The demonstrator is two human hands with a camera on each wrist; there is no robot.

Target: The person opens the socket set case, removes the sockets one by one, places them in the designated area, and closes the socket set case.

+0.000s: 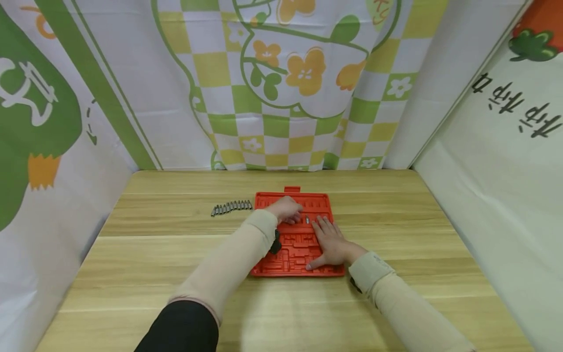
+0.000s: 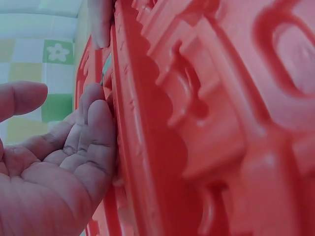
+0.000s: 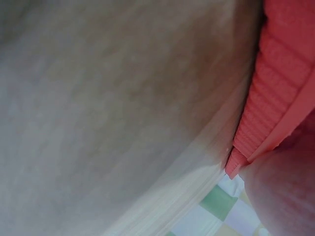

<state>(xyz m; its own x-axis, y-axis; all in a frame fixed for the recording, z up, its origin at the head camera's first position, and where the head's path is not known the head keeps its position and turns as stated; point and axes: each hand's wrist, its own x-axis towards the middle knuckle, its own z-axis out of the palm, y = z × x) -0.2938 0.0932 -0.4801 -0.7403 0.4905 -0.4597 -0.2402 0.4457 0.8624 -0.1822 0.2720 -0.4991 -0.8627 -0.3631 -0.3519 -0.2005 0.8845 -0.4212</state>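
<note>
An opened red plastic tool case with moulded slots lies on the table. My left hand is over its far half, fingers loosely bent and nothing seen in them. In the left wrist view the thumb of that left hand stands apart from the fingers, which reach down to the red tray. One small metal bit sits in a slot between the two hands. My right hand is spread over the case's right side, its thumb near the front edge and its fingertips close to that bit.
A slanted row of several metal bits lies on the wooden table left of the case. A red latch tab sticks out from the far edge. Printed curtains hang behind the table and at both sides.
</note>
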